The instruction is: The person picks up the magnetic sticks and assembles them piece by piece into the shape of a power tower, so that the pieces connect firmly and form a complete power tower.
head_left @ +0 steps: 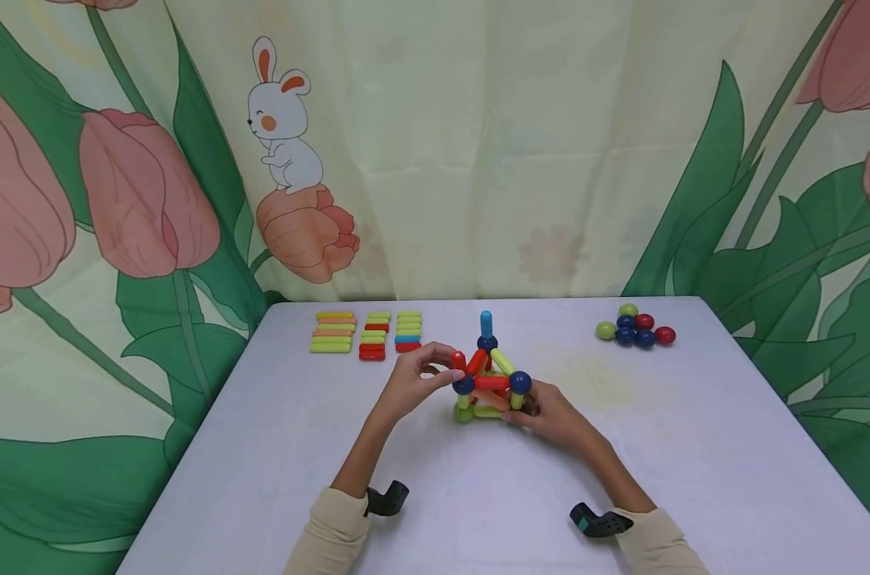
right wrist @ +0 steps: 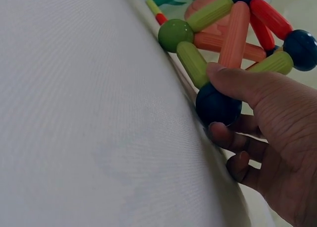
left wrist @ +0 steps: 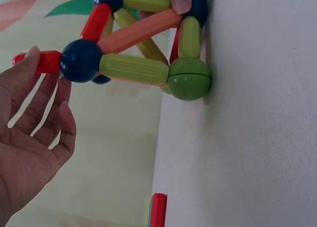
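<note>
A frame of coloured building rods and balls [head_left: 492, 383] stands on the table between both hands. My left hand [head_left: 416, 374] pinches a short red rod [left wrist: 48, 62] that sticks up from a dark blue ball [left wrist: 80, 61] at the frame's upper left corner. Low on the other side, my right hand [head_left: 553, 411] grips a dark blue ball [right wrist: 218, 104] at a bottom corner, its thumb beside an orange rod [right wrist: 235, 36]. The near left bottom corner is a green ball [left wrist: 189, 79]. A light blue rod [head_left: 486, 323] stands upright on the rear upper ball.
Left of the frame, several yellow-green, orange, red and blue rods [head_left: 332, 327] lie in three columns. Loose green, blue and red balls [head_left: 625, 337] sit in a cluster at the back right. A printed curtain [head_left: 492, 200] hangs behind the white table [head_left: 470, 503].
</note>
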